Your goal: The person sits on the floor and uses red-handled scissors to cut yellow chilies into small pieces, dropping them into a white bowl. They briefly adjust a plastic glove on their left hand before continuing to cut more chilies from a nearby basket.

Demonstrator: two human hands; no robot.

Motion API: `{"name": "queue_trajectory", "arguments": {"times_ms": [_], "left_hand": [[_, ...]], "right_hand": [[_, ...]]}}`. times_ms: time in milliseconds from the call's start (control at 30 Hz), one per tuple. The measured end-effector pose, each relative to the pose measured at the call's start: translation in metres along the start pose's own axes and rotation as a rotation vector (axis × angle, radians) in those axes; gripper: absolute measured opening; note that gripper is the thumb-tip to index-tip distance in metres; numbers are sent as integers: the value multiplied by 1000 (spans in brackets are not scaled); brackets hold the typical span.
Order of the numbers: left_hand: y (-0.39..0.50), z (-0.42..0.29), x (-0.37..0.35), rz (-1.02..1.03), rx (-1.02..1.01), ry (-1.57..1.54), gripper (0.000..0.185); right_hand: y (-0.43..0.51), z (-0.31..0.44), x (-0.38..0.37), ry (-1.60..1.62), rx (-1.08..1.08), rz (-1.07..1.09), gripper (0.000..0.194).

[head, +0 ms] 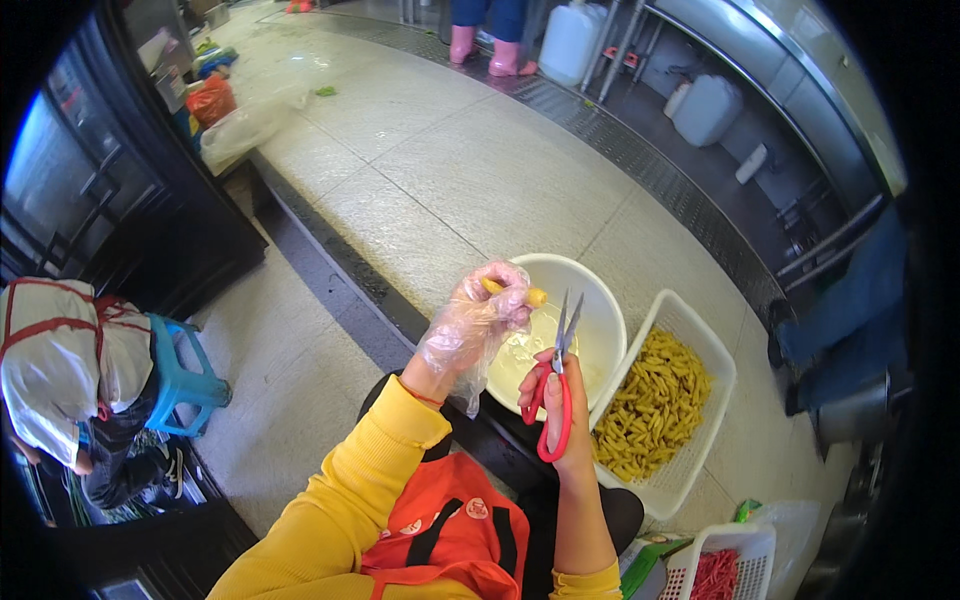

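My left hand (487, 307), in a clear plastic glove, holds a yellow pickled pepper (535, 297) above a white plastic bowl (616, 330). Bare of any glove, my right hand (566, 397) grips red-handled scissors (559, 367), their blades pointing up and slightly apart. The blades are beside the pepper, not touching it. Pale liquid lies in the bowl. To its right is a white plastic basket (721, 382) with a heap of yellow pickled peppers (652, 405).
A smaller white basket (765, 540) of red pieces (715, 576) sits at lower right. A dark ledge (337, 266) crosses the floor. One person sits on a blue stool (184, 375) at left; another stands in pink boots (504, 56).
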State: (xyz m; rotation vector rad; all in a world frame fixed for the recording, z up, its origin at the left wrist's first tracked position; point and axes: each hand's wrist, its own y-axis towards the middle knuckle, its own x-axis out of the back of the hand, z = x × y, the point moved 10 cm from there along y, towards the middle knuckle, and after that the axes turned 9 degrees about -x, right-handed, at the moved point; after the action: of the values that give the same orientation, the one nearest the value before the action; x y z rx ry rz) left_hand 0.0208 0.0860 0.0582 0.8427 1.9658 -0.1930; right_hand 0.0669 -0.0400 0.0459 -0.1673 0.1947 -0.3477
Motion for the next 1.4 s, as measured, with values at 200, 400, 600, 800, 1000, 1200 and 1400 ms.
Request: {"name": "queue_trajectory", "arguments": {"times_ms": [200,400,600,800,1000,1200,1400], "left_hand": [[-1,63,1,19,118,384,11],[-6,98,6,28,188,581,10],[-3,118,23,12,277,778,11],[-3,130,18,58,315,778,10],[-2,136,21,70,323,820,10],[-1,140,36,0,378,790,17],[0,137,40,-60,419,490,36]], "right_hand": [[-12,-35,40,6,-136,-74,33],[-16,-61,60,139,-171,-79,28],[-16,-81,83,64,-254,-203,19],[-17,-84,92,83,-255,-206,24],[-16,-88,98,-9,-250,-211,24],[-18,-97,103,21,-331,-272,24],[-17,-94,115,162,-322,-288,25]]}}
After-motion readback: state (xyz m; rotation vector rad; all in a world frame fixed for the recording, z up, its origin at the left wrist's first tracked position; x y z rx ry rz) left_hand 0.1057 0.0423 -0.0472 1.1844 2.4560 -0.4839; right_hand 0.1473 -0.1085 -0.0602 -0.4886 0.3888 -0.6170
